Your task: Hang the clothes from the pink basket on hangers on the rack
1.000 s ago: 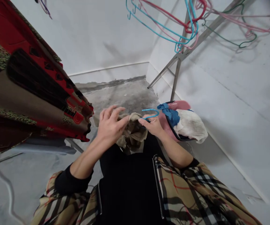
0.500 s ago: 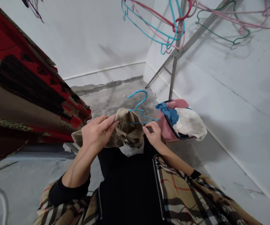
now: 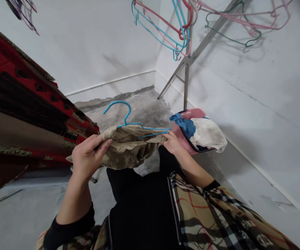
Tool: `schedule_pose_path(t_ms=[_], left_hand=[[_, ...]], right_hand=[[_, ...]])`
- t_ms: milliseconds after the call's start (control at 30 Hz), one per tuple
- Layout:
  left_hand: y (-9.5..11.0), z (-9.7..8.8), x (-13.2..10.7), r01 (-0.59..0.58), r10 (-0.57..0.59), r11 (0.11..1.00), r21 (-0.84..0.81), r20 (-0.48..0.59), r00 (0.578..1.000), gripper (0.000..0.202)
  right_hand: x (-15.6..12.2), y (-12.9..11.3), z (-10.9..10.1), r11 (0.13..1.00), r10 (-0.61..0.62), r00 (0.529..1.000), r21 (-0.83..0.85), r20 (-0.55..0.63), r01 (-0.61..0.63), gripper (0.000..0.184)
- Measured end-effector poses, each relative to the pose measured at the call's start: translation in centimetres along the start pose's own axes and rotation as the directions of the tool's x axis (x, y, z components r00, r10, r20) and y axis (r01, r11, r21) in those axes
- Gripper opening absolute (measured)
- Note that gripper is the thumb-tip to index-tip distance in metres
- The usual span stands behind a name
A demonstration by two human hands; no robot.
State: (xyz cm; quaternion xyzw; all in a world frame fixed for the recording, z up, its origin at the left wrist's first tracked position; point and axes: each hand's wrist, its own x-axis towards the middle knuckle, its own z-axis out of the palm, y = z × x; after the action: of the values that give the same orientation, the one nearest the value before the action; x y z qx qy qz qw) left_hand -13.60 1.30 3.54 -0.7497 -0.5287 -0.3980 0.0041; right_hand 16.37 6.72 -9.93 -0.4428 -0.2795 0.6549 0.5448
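A khaki garment (image 3: 129,149) is stretched between my hands, its lower part hanging in folds. My left hand (image 3: 86,154) is closed on its left end, thumb and fingers pinching the cloth. A blue clothes hanger (image 3: 127,113) has its hook above the fabric; its left arm is hidden inside the garment. The hanger's right end shows bare, beside the fingers of my right hand (image 3: 172,141). That hand pinches the garment's right edge; whether it also grips the hanger is unclear.
A pink basket (image 3: 182,139) with blue and white cloths (image 3: 208,133) stands on the floor to the right. Several hangers (image 3: 160,29) hang from a metal stand (image 3: 185,80) above. A red patterned cloth (image 3: 32,114) hangs at the left.
My left hand has moved left, and the bunched garment is now spread wide along the hanger. The hanger's hook has shifted left. My right hand now pinches the garment's right edge.
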Motion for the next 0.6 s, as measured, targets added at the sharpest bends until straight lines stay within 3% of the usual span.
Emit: schedule_pose_path(t_ms=[300,467,600], left_hand=[[-1.5,0.4,-1.5,0.026,-0.025,0.976,-0.218,0.011,1.0,0.006],[-2.2,0.0,-2.0,0.036,-0.026,0.982,-0.187,0.058,0.998,0.01],[-3.0,0.6,-2.6,0.074,-0.067,0.996,-0.053,0.114,0.991,0.02]], right_hand=[[-0.2,-3.9,1.0,0.982,-0.102,0.98,0.141,-0.171,0.127,0.024],[-0.3,-5.6,0.8,0.966,-0.258,0.932,-0.033,-0.256,0.258,0.026],[-0.9,-7.0,0.3,0.934,-0.355,0.898,-0.15,-0.262,0.325,0.025]])
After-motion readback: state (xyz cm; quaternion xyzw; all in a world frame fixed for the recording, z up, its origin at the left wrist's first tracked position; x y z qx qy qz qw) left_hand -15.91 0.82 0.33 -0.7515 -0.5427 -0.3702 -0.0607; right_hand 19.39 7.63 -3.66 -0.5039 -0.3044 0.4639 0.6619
